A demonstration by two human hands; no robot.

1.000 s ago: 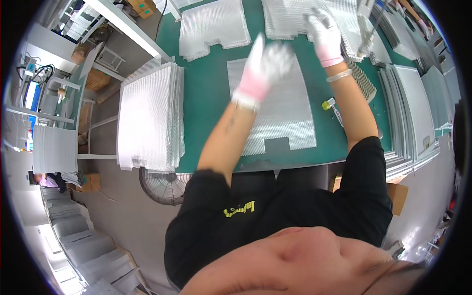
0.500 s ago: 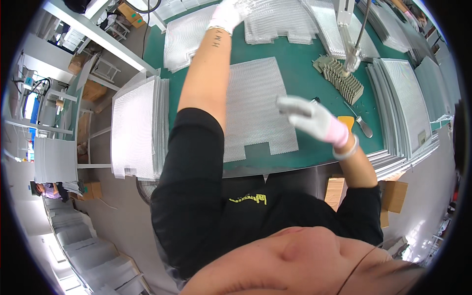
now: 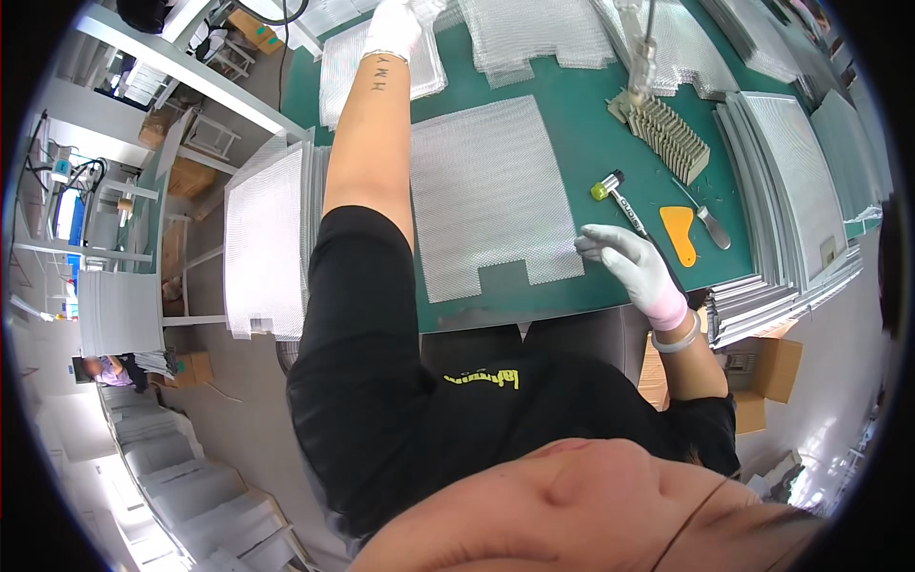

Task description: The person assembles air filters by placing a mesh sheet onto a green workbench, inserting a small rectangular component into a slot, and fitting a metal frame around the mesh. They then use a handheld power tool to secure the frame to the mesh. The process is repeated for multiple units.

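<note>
A silvery metal mesh sheet [image 3: 491,195] with a notch cut from its near edge lies flat on the green work mat [image 3: 581,124], in front of a person seen from above. The right hand [image 3: 624,257], in a white glove with a pink cuff, rests with loosely spread fingers at the sheet's near right corner, touching or just over its edge, holding nothing. The left hand [image 3: 393,24], also gloved, reaches far across the bench to a stack of mesh sheets [image 3: 381,57] at the back; its grip cannot be made out, since the picture's rim cuts across it. This looks like the step of steadying one sheet while fetching another, and the next move probably calls for peeling off a single sheet cleanly. Just right of the near hand lie a small mallet with a yellow-green face [image 3: 615,195], an orange scraper [image 3: 679,232] and a slotted metal comb block [image 3: 670,138]. Further mesh stacks [image 3: 801,191] line the right side and hang at the left. Fine mesh detail blurs towards the edges.
</note>
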